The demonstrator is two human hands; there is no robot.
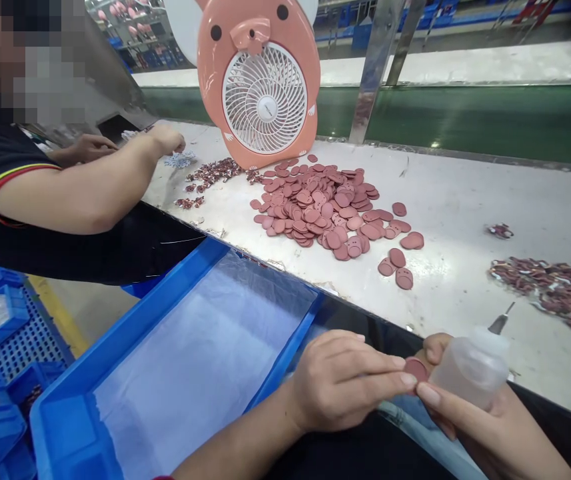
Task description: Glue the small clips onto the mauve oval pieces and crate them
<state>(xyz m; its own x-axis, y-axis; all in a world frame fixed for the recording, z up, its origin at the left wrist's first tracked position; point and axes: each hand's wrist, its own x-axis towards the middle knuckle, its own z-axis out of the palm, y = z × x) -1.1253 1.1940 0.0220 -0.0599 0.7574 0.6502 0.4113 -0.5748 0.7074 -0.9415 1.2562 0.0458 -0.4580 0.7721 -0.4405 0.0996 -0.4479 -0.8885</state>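
My left hand pinches a small round pink disc between thumb and fingertips, low in the head view by the table's front edge. My right hand is wrapped round a translucent squeeze bottle with a metal needle tip pointing up and away; its thumb and forefinger also touch the disc. A heap of the same pink discs lies on the white table beyond my hands.
A blue tray lined with clear plastic sits at my left. A pink pig-shaped fan stands behind the heap. Small dark-red parts lie at right and near the fan. A co-worker's arm reaches over the table's left end.
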